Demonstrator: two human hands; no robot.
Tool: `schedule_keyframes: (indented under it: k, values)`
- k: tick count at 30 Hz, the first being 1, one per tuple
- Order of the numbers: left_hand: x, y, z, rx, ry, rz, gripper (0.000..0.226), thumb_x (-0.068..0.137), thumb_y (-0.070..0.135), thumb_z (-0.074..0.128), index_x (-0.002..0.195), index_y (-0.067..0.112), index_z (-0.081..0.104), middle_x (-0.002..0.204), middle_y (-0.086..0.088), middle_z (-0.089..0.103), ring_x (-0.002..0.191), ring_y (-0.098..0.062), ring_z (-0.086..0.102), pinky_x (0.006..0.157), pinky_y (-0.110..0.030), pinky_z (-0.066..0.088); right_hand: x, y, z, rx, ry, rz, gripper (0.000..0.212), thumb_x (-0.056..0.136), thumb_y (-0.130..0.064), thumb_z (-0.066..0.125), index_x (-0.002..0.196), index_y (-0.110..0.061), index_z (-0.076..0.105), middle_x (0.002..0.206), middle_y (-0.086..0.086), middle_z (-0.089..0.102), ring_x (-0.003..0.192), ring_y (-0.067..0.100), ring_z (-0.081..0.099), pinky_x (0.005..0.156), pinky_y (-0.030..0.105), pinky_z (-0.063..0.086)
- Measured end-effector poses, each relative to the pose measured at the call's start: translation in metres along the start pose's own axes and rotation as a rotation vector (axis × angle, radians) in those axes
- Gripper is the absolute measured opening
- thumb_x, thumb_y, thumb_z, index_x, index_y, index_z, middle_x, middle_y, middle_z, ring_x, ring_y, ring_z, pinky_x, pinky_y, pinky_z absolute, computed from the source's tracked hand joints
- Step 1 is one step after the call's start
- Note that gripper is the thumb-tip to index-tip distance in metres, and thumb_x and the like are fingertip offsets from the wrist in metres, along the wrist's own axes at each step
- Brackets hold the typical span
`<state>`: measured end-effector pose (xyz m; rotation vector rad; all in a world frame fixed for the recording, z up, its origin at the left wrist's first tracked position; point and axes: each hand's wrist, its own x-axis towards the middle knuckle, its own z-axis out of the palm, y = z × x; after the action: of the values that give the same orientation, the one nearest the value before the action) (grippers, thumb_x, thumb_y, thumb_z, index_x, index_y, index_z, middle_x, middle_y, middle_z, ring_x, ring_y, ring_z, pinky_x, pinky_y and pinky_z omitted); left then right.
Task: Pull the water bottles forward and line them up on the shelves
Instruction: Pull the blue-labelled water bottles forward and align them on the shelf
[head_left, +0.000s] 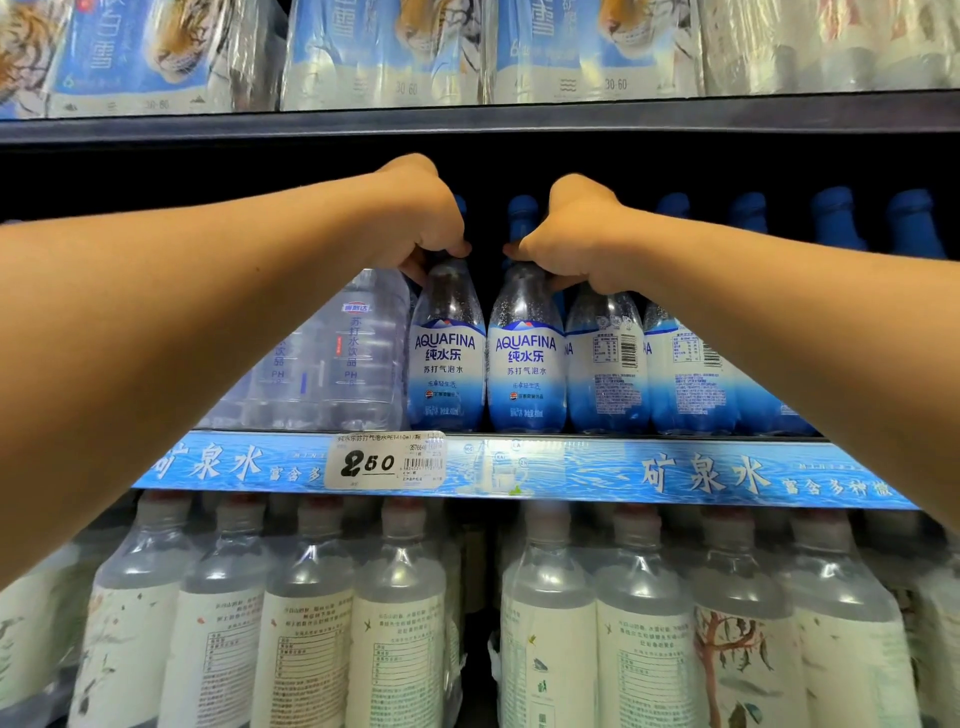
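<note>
Shelf edge strip (571, 470) with price tag (384, 461) at six o'clock. Above it, left hand (415, 218) grips the neck of left bottle (447, 358); right hand (576, 234) grips right bottle (525, 364). Blue-capped bottles (836, 218) behind at two o'clock.

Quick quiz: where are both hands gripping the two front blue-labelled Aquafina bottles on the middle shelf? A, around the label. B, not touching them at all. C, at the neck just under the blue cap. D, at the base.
C: the left hand and the right hand each curl round the neck of a clear blue-labelled Aquafina bottle, above the labels.
</note>
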<state>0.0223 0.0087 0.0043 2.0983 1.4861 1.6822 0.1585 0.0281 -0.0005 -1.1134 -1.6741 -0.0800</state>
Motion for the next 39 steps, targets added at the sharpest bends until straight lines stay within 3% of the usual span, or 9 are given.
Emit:
schedule_keyframes:
  k: [7,12,16,26,29,31,33,36,39]
  values:
    - [-0.001,-0.001,0.0,0.018,0.015,0.006,0.035,0.084,-0.008,0.07,0.116,-0.003,0.059,0.111,-0.026,0.065,0.088,-0.04,0.068,0.068,-0.05,0.058,0.002,0.002,0.001,-0.011,-0.001,-0.011,0.025,0.086,-0.019,0.077,0.097,-0.006,0.058,0.082,0.011,0.063,0.08,0.033,0.071,0.073,0.046,0.062]
    - [0.0,-0.002,0.004,0.116,0.117,0.027,0.028,0.079,0.0,0.078,0.099,0.006,0.059,0.109,-0.019,0.06,0.079,-0.033,0.065,0.062,-0.044,0.058,0.004,0.006,-0.001,-0.058,0.013,-0.042,0.033,0.085,-0.035,0.077,0.094,-0.008,0.062,0.09,0.01,0.067,0.08,0.026,0.07,0.074,0.041,0.062]
    - [0.003,-0.002,0.002,0.157,0.187,0.058,0.027,0.076,0.013,0.081,0.096,0.007,0.064,0.103,-0.016,0.065,0.078,-0.029,0.066,0.069,-0.041,0.061,0.004,0.006,-0.012,-0.064,0.058,-0.056,0.041,0.079,-0.038,0.081,0.097,-0.006,0.063,0.096,0.011,0.067,0.081,0.026,0.071,0.071,0.041,0.063]
    - [0.007,0.009,0.018,0.195,0.28,0.082,0.031,0.077,0.029,0.076,0.072,0.012,0.051,0.081,-0.008,0.058,0.062,-0.019,0.052,0.045,-0.022,0.04,-0.004,0.037,-0.079,0.029,0.088,-0.094,0.036,0.081,-0.037,0.079,0.102,-0.01,0.068,0.102,0.009,0.071,0.089,0.02,0.072,0.063,0.031,0.061]
    - [0.003,0.018,0.034,0.26,0.278,0.064,0.035,0.078,0.035,0.075,0.088,0.008,0.056,0.106,-0.016,0.059,0.084,-0.029,0.059,0.058,-0.03,0.048,-0.01,0.054,-0.099,-0.042,0.102,-0.093,0.037,0.08,-0.042,0.079,0.1,-0.013,0.07,0.097,0.006,0.072,0.09,0.022,0.071,0.069,0.035,0.062]
    - [0.0,0.026,0.045,0.334,0.282,0.043,0.053,0.08,0.041,0.073,0.113,0.005,0.054,0.131,-0.022,0.048,0.112,-0.04,0.051,0.081,-0.041,0.05,-0.014,0.066,-0.112,-0.066,0.107,-0.089,0.039,0.08,-0.043,0.078,0.101,-0.012,0.07,0.095,0.007,0.072,0.091,0.025,0.071,0.076,0.041,0.062]
    - [-0.005,0.034,0.055,0.391,0.304,0.065,0.059,0.082,0.044,0.07,0.12,0.005,0.049,0.14,-0.023,0.038,0.124,-0.043,0.041,0.09,-0.046,0.043,-0.015,0.077,-0.122,-0.06,0.097,-0.076,0.041,0.081,-0.04,0.079,0.104,-0.009,0.068,0.098,0.01,0.07,0.093,0.027,0.07,0.078,0.043,0.062]
    - [-0.013,0.045,0.069,0.453,0.358,0.135,0.048,0.084,0.044,0.064,0.108,0.007,0.047,0.138,-0.023,0.039,0.125,-0.043,0.038,0.092,-0.049,0.041,-0.015,0.092,-0.134,-0.051,0.086,-0.057,0.041,0.081,-0.037,0.079,0.106,-0.007,0.066,0.102,0.012,0.068,0.095,0.027,0.069,0.08,0.044,0.061]
    - [-0.02,0.053,0.081,0.441,0.349,0.207,0.036,0.083,0.038,0.063,0.075,0.013,0.039,0.119,-0.023,0.051,0.112,-0.042,0.047,0.069,-0.042,0.039,-0.014,0.1,-0.136,-0.04,0.083,-0.063,0.041,0.081,-0.034,0.079,0.104,-0.002,0.067,0.102,0.016,0.07,0.094,0.029,0.07,0.083,0.048,0.06]
